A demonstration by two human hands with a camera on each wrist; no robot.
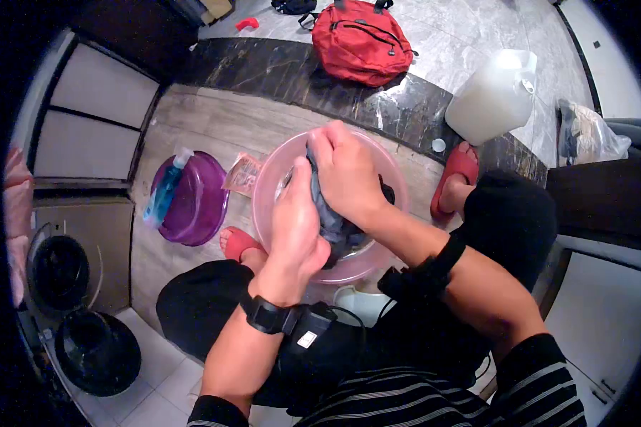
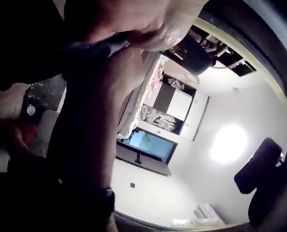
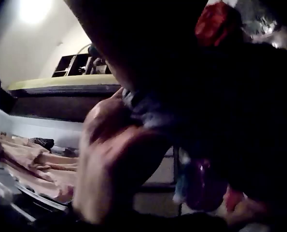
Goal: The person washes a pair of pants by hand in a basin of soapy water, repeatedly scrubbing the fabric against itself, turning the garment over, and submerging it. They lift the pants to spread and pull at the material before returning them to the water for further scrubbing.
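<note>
Both hands hold a dark grey-blue cloth (image 1: 327, 219) bunched between them above a pink basin (image 1: 263, 196). My left hand (image 1: 295, 217) grips it from the left side, thumb pointing up and away. On the other side my right hand (image 1: 349, 174) is folded over the top of the cloth, knuckles facing up. Darker fabric lies inside the basin under the hands. Close up in the right wrist view, the bunched cloth (image 3: 146, 108) shows between the hands. Much of the left wrist view is in shadow.
Left of the pink basin stands a purple basin (image 1: 210, 206), with a bottle of blue liquid (image 1: 165, 192) leaning on it. A packet (image 1: 242, 174) lies between the basins. A white jug (image 1: 491, 96) and red bag (image 1: 363, 43) stand beyond the dark stone step (image 1: 278, 71). Red slippers (image 1: 457, 178) flank the basin.
</note>
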